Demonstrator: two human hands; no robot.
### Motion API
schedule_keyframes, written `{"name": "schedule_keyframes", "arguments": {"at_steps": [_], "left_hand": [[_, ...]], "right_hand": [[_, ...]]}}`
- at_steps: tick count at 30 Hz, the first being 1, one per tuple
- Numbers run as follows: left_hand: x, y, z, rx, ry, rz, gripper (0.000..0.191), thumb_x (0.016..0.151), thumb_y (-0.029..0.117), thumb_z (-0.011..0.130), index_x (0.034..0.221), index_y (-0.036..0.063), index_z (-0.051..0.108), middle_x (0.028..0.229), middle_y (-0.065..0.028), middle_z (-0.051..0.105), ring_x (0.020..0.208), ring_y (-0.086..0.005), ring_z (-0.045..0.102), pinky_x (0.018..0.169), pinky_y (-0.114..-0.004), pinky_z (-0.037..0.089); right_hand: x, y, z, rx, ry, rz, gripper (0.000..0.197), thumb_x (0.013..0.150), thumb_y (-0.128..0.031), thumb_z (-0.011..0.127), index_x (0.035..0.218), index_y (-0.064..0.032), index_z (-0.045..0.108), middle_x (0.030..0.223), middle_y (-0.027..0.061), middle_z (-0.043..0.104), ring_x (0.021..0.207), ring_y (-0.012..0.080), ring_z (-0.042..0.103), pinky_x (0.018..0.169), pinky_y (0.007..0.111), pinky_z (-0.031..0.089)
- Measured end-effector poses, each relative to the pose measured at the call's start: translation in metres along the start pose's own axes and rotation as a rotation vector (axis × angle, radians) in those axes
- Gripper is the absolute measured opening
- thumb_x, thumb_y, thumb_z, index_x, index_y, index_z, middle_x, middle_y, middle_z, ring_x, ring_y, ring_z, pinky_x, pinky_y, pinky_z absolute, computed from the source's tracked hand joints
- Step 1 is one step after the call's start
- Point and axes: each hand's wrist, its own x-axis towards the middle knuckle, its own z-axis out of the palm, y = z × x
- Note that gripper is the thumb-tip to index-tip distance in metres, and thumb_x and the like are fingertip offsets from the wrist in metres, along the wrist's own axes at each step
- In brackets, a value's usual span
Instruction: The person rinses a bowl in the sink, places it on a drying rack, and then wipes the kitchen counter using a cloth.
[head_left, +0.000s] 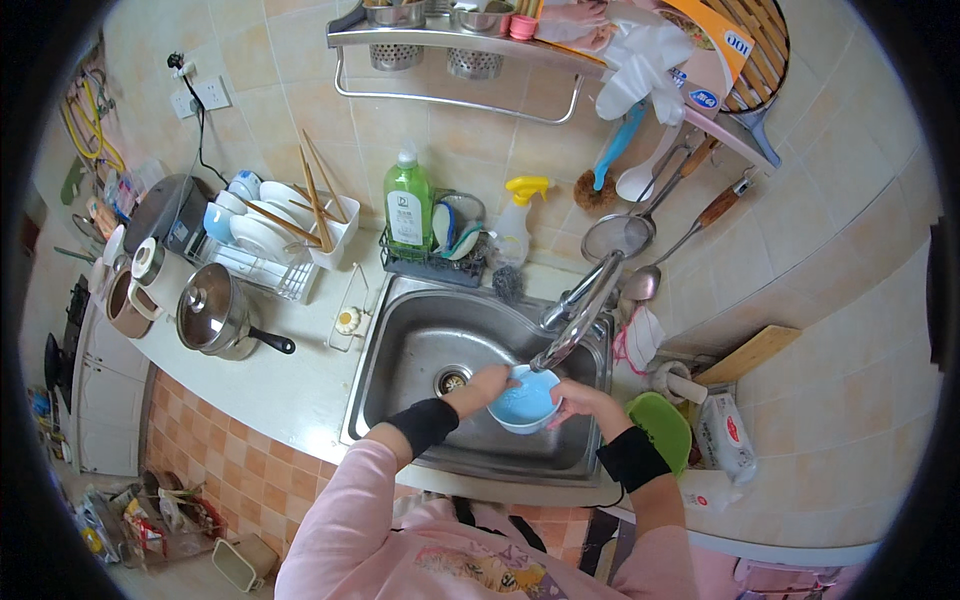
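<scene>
Between my two hands I hold a light blue bowl over the right half of a stainless steel sink. My left hand grips the bowl's left rim, with the thumb at its inner side. On the opposite side, my right hand holds the bowl's right edge. The chrome faucet reaches down so that its spout ends right at the bowl's far rim. Water seems to lie in the bowl, its surface rippled. Left of the bowl, the sink drain is visible.
Behind the sink stand a green dish soap bottle, a sponge rack and a yellow-topped spray bottle. A lidded saucepan and a dish rack are on the left counter. A green plastic basin sits at right.
</scene>
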Motion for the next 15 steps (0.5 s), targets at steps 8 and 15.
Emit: {"name": "schedule_keyframes", "arguments": {"at_steps": [8, 15], "left_hand": [[-0.001, 0.063, -0.050, 0.287, -0.163, 0.171, 0.031, 0.069, 0.033, 0.057, 0.081, 0.0044, 0.057, 0.073, -0.0132, 0.059, 0.070, -0.0291, 0.058, 0.061, -0.038, 0.046], [0.002, -0.029, -0.021, 0.017, -0.140, 0.069, 0.037, 0.076, 0.033, 0.051, 0.089, -0.0020, 0.055, 0.079, -0.0224, 0.056, 0.074, -0.0348, 0.055, 0.064, -0.040, 0.044]], "right_hand": [[0.001, -0.011, 0.032, -0.245, -0.016, -0.009, 0.045, 0.060, -0.002, 0.045, 0.104, 0.0043, 0.039, 0.098, 0.0180, 0.045, 0.085, 0.0340, 0.051, 0.065, 0.049, 0.049], [0.012, -0.010, 0.028, -0.066, 0.184, -0.144, 0.049, 0.059, -0.001, 0.043, 0.107, 0.0053, 0.038, 0.100, 0.0203, 0.043, 0.088, 0.0354, 0.049, 0.061, 0.049, 0.050]]}}
